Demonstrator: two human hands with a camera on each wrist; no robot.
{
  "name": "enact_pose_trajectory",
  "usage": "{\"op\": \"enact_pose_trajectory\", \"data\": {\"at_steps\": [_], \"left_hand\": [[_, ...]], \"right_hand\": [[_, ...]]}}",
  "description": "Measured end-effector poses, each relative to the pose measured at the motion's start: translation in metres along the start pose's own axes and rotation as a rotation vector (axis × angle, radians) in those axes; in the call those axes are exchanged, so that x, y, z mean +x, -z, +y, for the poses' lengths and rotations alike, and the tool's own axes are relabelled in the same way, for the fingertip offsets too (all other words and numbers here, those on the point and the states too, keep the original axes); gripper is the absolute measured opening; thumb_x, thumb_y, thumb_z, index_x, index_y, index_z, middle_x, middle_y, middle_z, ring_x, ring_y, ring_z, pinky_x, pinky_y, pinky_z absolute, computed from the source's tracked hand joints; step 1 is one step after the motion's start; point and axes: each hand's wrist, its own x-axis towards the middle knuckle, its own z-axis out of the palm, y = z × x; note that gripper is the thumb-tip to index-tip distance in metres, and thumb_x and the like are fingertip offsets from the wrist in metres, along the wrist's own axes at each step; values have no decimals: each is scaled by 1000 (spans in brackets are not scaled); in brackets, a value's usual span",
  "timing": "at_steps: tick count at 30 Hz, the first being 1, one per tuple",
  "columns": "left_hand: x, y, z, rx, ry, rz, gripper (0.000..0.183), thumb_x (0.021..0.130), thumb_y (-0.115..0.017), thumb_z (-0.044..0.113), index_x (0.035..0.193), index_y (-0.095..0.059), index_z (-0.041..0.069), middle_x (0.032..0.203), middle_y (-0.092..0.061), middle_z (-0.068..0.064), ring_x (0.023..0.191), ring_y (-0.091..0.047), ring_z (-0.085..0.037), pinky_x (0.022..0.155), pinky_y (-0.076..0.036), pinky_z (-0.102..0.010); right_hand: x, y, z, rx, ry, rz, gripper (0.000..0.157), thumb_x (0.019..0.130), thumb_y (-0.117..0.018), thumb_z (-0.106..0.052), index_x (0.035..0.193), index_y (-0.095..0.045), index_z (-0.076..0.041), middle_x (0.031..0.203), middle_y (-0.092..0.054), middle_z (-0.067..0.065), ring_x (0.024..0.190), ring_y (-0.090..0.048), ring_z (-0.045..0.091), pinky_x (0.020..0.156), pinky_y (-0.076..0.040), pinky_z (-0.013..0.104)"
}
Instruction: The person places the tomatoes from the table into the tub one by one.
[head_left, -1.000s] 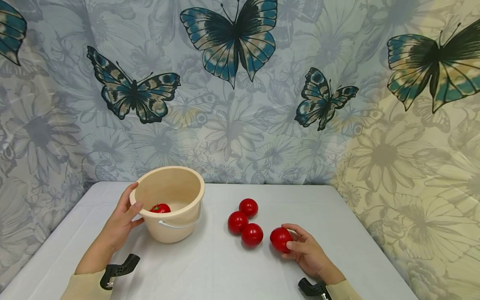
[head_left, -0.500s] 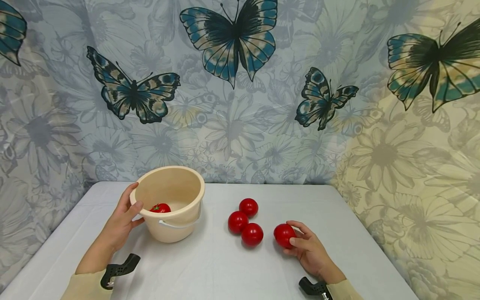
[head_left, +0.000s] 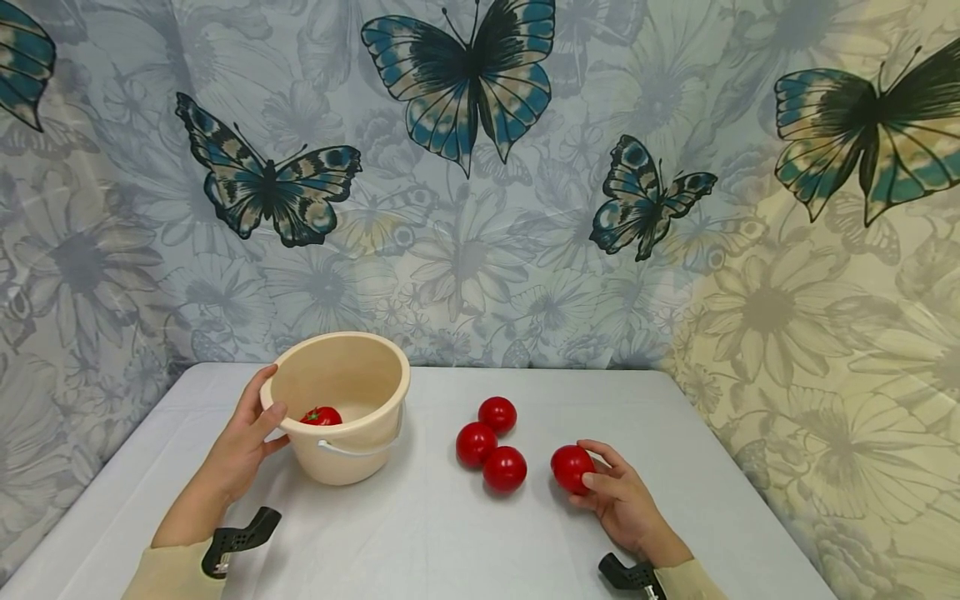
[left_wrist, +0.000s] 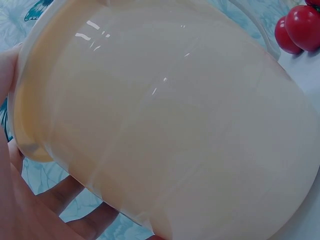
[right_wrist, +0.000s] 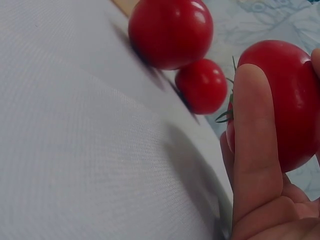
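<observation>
A cream bucket [head_left: 337, 458] stands on the left of the table, its mouth tipped slightly toward me. My left hand [head_left: 242, 437] grips its rim at the left side, thumb at the front; the wrist view shows fingers behind the bucket wall [left_wrist: 165, 120]. One red tomato [head_left: 322, 416] with a green stem lies inside. My right hand [head_left: 618, 500] holds another tomato [head_left: 572, 469] between thumb and fingers. The right wrist view shows this held tomato [right_wrist: 290, 105] with its green stem toward the thumb, and a shadow on the cloth beside it.
Three loose tomatoes sit close together mid-table: a far one [head_left: 497, 416], a left one [head_left: 476, 445] and a near one [head_left: 504, 470]. White cloth covers the table [head_left: 420, 542]. A butterfly-printed fabric backdrop [head_left: 465, 275] rises behind its far edge.
My right hand and its tomato have shifted slightly right and away from me, farther from the three loose tomatoes. My left hand and the bucket have stayed in place.
</observation>
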Motion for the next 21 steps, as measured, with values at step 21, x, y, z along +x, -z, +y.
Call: {"op": "enact_pose_trajectory", "data": {"at_steps": [21], "left_hand": [[0, 0, 0, 12, -2, 1, 66, 109, -42, 21, 160, -2, 29, 162, -1, -18, 141, -17, -47, 99, -25, -73]], "right_hand": [[0, 2, -1, 55, 22, -34, 48, 96, -50, 8, 142, -42, -3, 128, -54, 13, 110, -62, 31, 79, -57, 41]]}}
